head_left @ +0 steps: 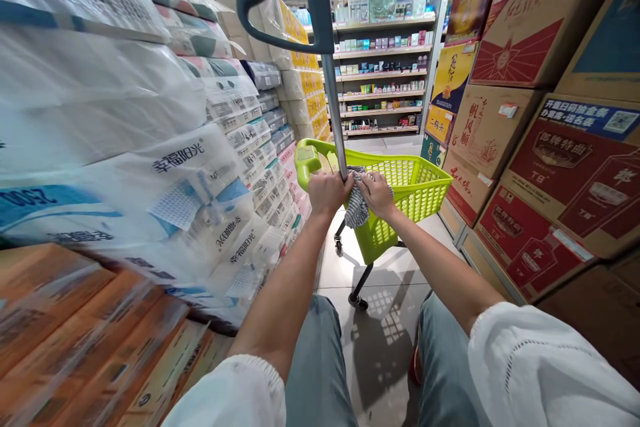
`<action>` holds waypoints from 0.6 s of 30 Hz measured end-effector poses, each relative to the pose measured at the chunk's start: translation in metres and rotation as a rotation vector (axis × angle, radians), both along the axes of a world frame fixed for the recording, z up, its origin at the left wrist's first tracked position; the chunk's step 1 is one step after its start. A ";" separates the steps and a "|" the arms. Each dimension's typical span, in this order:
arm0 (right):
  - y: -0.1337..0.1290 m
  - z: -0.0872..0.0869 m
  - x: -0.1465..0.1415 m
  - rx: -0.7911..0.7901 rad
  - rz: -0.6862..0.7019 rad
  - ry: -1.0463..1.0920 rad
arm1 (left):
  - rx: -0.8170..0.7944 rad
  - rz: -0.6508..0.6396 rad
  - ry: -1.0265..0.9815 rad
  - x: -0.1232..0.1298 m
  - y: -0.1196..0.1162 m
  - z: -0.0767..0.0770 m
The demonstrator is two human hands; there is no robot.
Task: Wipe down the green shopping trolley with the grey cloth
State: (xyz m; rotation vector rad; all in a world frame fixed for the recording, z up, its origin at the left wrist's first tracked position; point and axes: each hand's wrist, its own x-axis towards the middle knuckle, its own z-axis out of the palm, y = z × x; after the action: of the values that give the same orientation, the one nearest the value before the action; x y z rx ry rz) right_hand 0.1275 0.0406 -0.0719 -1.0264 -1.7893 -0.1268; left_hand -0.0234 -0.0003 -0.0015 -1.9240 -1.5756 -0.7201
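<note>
A lime-green shopping cart (417, 197) with a perforated basket stands on casters in front of me. From its near end rises a grey metal pole (334, 93), topped by a dark looped handle (327, 7). My left hand (327, 193) is closed around the low part of the pole, close to the basket rim. Just right of it, my right hand (376, 195) is closed on a grey-and-white striped cloth (357, 208). The cloth bunches against the pole and the basket's near corner and hangs down a little. Some fingers of both hands are hidden.
Stacked white plastic-wrapped paper packs (185, 180) line the left side, with orange packs (75, 327) low down. Cardboard drink cartons (560, 160) are piled on the right. Beyond the cart, a shelf unit (380, 50) holds small boxes. Tiled floor (330, 280) runs between.
</note>
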 end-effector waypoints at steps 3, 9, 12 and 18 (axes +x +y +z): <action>0.015 -0.007 0.014 0.005 -0.064 -0.086 | 0.007 -0.002 0.009 -0.003 0.004 -0.002; 0.024 -0.020 0.031 -0.098 -0.239 -0.034 | -0.016 -0.016 -0.024 -0.009 0.011 -0.003; 0.010 -0.010 -0.002 -0.052 -0.210 0.037 | -0.038 -0.034 -0.067 -0.008 0.012 -0.003; 0.002 0.000 -0.029 0.009 -0.092 0.023 | -0.024 -0.012 -0.012 -0.017 0.012 -0.002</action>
State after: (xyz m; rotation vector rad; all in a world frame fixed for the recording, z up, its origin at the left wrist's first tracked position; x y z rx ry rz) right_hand 0.0983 0.0424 -0.0722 -1.0993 -1.7198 -0.1790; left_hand -0.0408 0.0118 -0.0035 -1.9512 -1.5886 -0.7223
